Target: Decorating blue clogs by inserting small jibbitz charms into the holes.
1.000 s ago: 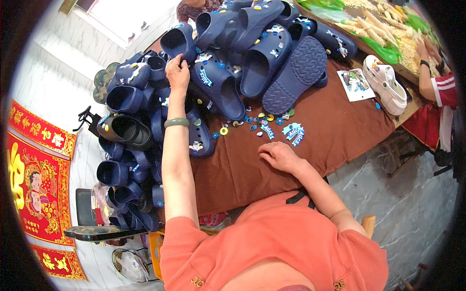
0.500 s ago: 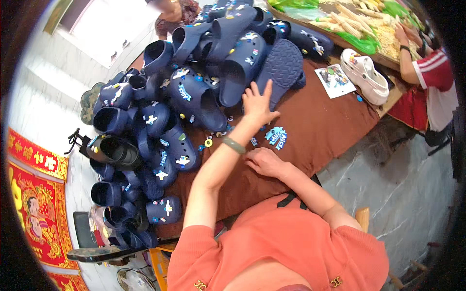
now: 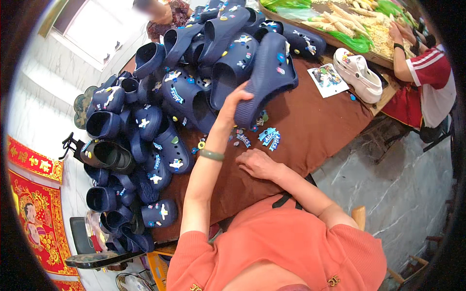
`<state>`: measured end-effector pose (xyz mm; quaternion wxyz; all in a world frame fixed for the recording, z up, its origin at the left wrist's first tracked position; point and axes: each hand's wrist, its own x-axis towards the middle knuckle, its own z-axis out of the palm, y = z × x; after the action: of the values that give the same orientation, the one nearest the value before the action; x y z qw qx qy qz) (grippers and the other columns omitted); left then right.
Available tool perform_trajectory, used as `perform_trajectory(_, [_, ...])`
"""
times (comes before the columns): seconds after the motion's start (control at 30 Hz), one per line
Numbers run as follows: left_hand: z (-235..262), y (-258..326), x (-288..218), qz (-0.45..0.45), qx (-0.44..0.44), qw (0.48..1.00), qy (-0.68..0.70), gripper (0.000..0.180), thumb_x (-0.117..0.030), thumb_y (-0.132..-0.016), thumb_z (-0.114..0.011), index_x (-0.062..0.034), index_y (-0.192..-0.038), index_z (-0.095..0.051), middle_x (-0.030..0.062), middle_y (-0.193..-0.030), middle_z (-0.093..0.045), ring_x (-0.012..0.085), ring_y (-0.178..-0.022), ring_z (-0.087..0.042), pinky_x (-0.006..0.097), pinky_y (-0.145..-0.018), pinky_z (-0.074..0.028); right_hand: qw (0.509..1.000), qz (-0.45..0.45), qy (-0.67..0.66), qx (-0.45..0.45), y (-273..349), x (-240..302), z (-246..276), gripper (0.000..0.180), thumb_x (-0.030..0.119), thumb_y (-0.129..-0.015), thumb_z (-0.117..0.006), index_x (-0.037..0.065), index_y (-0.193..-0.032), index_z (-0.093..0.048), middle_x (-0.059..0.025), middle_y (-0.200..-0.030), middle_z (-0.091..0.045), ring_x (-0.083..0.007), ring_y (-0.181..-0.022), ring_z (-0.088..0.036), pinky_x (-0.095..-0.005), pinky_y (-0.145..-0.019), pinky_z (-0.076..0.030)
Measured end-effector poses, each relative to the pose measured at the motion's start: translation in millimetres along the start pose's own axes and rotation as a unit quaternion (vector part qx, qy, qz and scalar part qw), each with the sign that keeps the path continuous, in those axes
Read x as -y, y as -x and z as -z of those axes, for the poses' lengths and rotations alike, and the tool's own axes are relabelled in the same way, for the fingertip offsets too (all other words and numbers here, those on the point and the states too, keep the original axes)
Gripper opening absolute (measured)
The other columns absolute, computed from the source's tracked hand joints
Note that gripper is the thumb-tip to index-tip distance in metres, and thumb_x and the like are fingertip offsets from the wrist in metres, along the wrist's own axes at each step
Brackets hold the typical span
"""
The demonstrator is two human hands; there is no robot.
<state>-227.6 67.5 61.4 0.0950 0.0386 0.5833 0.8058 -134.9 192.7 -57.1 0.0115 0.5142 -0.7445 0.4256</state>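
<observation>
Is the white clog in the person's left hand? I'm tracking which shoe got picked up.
No, the left hand grips a navy clog, while the white clog lies untouched at the far end of the brown table.

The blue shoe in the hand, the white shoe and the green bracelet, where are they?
blue shoe [image 3: 266,80], head view, on its sole.
white shoe [image 3: 358,75], head view, on its top.
green bracelet [image 3: 212,155], head view, on the band at the left wrist.
</observation>
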Motion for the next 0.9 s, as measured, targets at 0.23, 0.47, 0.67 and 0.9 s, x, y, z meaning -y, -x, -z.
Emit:
perform_trajectory(0.23, [62.9, 98.5, 54.6, 0.05, -0.023, 0.96, 0.275, 0.082, -0.054, -0.077, -0.053, 0.0042, -0.134, -0.042, 0.031, -0.125, -0.053, 0.0483, -0.101, -0.059, 0.057, -0.088, -0.05, 0.998, 0.054, 0.014, -0.036, 2.3, 4.4, -7.0, 0.02, 0.008, -0.078, -0.063, 0.006, -0.097, -0.063, -0.0142, -0.094, -0.063, -0.0347, -0.094, -0.059, -0.0461, -0.081, -0.046])
perform_trajectory(0.47, [69.5, 215.9, 63.3, 0.084, 0.017, 0.924, 0.373, 0.109, -0.066, -0.069, -0.067, 0.0011, -0.144, -0.026, 0.0337, -0.136, -0.04, 0.0509, -0.111, -0.052, 0.057, -0.092, -0.048, 0.994, -0.007, 0.101, -0.041, 8.4, -12.5, -2.0, 0.019, 0.005, -0.072, -0.063, 0.003, -0.09, -0.063, -0.0177, -0.085, -0.061, -0.0369, -0.083, -0.058, -0.0454, -0.073, -0.047])
perform_trajectory(0.67, [99.8, 313.1, 72.6, 0.161, 0.005, 0.891, 0.425, 0.107, -0.07, -0.073, -0.057, -0.0005, -0.146, -0.023, 0.0374, -0.134, -0.038, 0.0522, -0.105, -0.055, 0.055, -0.085, -0.052, 0.991, -0.051, 0.085, -0.091, 4.9, -11.5, 6.5, 0.009, 0.004, -0.078, -0.062, 0.001, -0.086, -0.06, -0.016, -0.082, -0.057, -0.0354, -0.082, -0.056, -0.0448, -0.072, -0.046])
perform_trajectory(0.9, [134.4, 375.0, 65.0, 0.2, -0.353, 0.887, 0.219, 0.06, -0.047, -0.088, -0.054, 0.0006, -0.124, -0.056, 0.0212, -0.123, -0.058, 0.0336, -0.106, -0.061, 0.043, -0.092, -0.051, 0.993, -0.038, 0.085, -0.078, 4.0, -5.0, 4.6, 0.011, 0.006, -0.08, -0.063, 0.004, -0.091, -0.063, -0.0117, -0.086, -0.059, -0.0314, -0.084, -0.055, -0.0412, -0.075, -0.046])
